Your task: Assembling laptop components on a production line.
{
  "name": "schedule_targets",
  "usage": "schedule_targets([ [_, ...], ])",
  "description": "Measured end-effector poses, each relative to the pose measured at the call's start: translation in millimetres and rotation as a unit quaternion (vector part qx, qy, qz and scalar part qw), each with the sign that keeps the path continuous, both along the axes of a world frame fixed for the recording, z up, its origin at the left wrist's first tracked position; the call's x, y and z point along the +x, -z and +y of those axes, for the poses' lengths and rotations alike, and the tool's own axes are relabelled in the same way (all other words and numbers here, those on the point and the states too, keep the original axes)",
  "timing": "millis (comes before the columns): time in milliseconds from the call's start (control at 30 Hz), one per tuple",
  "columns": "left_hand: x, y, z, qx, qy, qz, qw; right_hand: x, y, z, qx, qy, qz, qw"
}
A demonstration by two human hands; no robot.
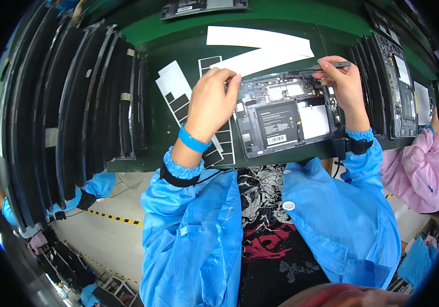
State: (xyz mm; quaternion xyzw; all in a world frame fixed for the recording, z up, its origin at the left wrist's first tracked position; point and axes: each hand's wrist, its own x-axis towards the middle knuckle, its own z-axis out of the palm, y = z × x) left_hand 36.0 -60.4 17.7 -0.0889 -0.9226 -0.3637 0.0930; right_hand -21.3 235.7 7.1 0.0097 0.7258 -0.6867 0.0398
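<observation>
An opened laptop chassis (pixel 245 134) lies on the green table in front of me, its circuit board, black battery (pixel 277 123) and a white panel (pixel 315 123) exposed. At the chassis's upper left corner is my left hand (pixel 210 97), fingers curled with thumb and forefinger close together; what they pinch, if anything, is hidden. My right hand (pixel 343 84) is closed on a slim dark tool, probably tweezers (pixel 340 64), over the upper right corner of the chassis. Beside my left hand lie white sheets (pixel 171 82) with black rectangular stickers (pixel 181 101).
Tall rows of dark laptop panels (pixel 71 102) stand at the left. More chassis (pixel 396 71) stand upright at the right. White paper strips (pixel 258 37) lie behind the work, another unit (pixel 204 6) at the far edge. A person in a pink sleeve (pixel 416 171) works at the right.
</observation>
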Motion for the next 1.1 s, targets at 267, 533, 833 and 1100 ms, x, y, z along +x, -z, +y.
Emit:
schedule_targets([
  [267,-28,11,76,0.133,0.056,-0.227,0.963,-11,22,9,-0.084,-0.081,-0.025,0.993],
  [533,-43,24,82,0.052,0.069,-0.241,0.967,-11,30,8,-0.087,-0.105,-0.042,0.99],
  [833,-48,17,93,-0.009,0.025,-0.215,0.976,-11,34,8,-0.069,-0.087,-0.011,0.994],
  [1100,-42,26,100,-0.055,0.015,-0.125,0.991,-10,34,6,-0.03,-0.079,-0.002,0.996],
])
